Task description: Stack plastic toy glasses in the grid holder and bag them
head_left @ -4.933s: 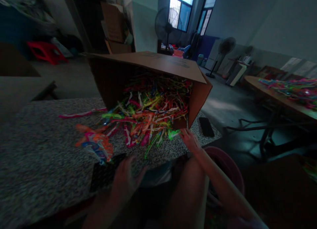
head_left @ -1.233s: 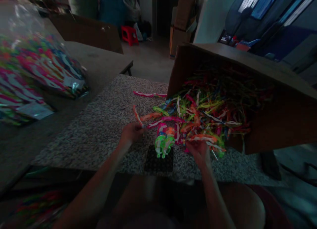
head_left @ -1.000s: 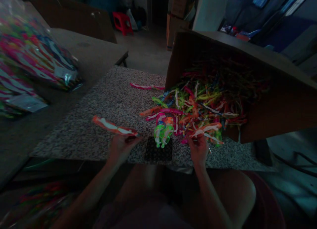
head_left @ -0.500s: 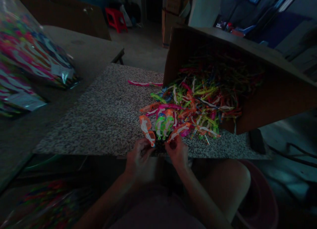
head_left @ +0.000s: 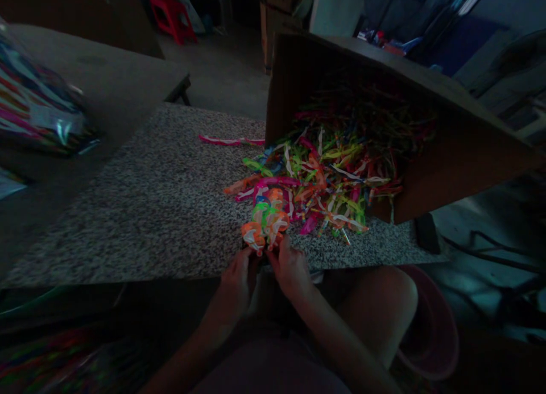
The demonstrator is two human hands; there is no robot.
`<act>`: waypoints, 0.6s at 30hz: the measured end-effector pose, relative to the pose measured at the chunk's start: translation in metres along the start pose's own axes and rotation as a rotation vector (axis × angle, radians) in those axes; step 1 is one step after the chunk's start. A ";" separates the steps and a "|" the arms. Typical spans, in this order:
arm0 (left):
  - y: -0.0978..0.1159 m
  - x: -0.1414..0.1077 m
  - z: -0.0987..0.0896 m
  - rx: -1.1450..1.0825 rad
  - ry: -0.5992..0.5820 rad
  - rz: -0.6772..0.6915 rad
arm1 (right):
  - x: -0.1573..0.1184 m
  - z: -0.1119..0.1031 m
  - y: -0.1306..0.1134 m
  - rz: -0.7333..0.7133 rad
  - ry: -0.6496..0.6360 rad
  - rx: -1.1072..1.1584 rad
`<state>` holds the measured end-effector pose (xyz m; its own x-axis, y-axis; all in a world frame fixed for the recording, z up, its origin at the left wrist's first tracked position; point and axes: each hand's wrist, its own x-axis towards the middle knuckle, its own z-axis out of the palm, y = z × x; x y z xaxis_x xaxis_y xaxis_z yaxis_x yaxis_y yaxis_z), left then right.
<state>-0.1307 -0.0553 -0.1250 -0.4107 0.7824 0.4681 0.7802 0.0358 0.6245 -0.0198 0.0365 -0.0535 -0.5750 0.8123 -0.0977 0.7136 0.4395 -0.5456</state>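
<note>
My left hand (head_left: 237, 274) is closed with its fingertips at the lower end of an orange glasses-like plastic piece (head_left: 253, 235) that has a white strip on it. My right hand (head_left: 292, 268) pinches a similar orange piece (head_left: 278, 223) close beside it. The two hands nearly meet at the front edge of the speckled tabletop (head_left: 162, 223). Bright green pieces (head_left: 264, 213) lie just beyond the orange ones, partly covered by them. The fingertips are dark, and the exact grip is hard to see.
A cardboard box (head_left: 447, 178) lies on its side, spilling a heap of similar colourful pieces (head_left: 328, 178). One pink strip (head_left: 230, 140) lies apart. Filled clear bags (head_left: 46, 110) stand on the left table. A dark flat object (head_left: 426, 233) and a pink tub (head_left: 435, 326) are at right.
My hands have come together, bringing the two orange pieces side by side over the green ones. The view has shifted, so the surroundings sit farther left.
</note>
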 end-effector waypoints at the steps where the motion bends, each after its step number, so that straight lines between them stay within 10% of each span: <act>1: -0.001 0.002 0.000 0.024 0.014 0.020 | 0.001 0.001 -0.001 -0.007 0.000 -0.014; 7: -0.006 0.024 -0.003 0.117 0.006 0.158 | 0.012 -0.018 0.029 -0.202 0.009 0.167; 14: -0.008 0.036 -0.001 0.175 0.107 0.274 | 0.043 -0.065 0.078 -0.428 0.173 -0.512; 18: 0.003 0.031 -0.015 0.140 0.190 0.158 | 0.053 -0.075 0.087 -0.591 0.325 -0.327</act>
<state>-0.1483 -0.0403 -0.0990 -0.3493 0.6549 0.6702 0.8938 0.0182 0.4482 0.0423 0.1465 -0.0438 -0.7885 0.4555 0.4131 0.4343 0.8881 -0.1504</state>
